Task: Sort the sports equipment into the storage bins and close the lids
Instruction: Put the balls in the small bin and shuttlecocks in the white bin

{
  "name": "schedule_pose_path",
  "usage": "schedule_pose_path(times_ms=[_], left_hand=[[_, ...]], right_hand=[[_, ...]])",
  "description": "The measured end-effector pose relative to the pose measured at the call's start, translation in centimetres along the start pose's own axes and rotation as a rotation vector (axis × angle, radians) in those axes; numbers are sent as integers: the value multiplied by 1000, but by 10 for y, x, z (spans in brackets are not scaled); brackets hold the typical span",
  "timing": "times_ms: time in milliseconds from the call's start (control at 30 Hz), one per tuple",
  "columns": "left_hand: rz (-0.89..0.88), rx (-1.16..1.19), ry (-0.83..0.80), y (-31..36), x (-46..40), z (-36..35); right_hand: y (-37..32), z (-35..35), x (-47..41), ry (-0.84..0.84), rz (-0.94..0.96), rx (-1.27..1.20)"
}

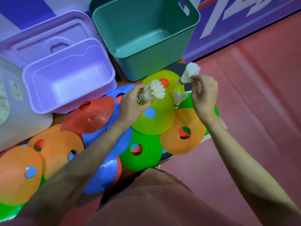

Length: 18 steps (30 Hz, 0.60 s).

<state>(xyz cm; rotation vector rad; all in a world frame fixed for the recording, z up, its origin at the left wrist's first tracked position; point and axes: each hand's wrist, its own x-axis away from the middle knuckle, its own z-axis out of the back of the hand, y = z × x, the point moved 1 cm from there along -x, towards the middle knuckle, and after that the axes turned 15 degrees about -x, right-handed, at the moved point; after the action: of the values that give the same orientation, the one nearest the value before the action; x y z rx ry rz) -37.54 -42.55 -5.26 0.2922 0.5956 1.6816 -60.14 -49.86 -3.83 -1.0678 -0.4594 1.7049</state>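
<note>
Two white feathered shuttlecocks are held above a heap of flat, glossy plastic disc cones, each cone round with a hole at its centre. The left hand has its fingers curled round the cork end of a frayed shuttlecock, whose feathers are splayed and broken. The right hand pinches a neater shuttlecock by its feather skirt between thumb and fingertips, cork end pointing down and left.

A third shuttlecock lies on the yellow-green cone, between the two hands, partly hidden by the right hand's wrist side. Around the yellow-green cone are overlapped an orange cone to its right, a bright green cone below it, a red cone to its left and blue cones beneath the left forearm. Further orange cones are spread far left of it.

Above the yellow-green cone stands an open teal bin, smooth-walled, with a slot handle. Up and left of the cone an open lilac bin is seen, its lilac lid lying behind it. A pale grey bin stands at the far left. The red floor lies to the right of the cone.
</note>
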Motion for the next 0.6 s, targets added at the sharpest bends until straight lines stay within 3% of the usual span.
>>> schedule_pose_path(times_ms=[100, 200, 400, 600], left_hand=[[11, 4, -8, -2, 2, -1], [22, 10, -8, -1, 3, 0], [8, 55, -9, 8, 4, 2], [36, 117, -4, 6, 9, 6]], right_hand=[[-29, 3, 4, 77, 81, -243], [-48, -2, 10, 8, 111, -359], [-51, -20, 23, -220, 67, -384], [-45, -10, 12, -263, 77, -429]])
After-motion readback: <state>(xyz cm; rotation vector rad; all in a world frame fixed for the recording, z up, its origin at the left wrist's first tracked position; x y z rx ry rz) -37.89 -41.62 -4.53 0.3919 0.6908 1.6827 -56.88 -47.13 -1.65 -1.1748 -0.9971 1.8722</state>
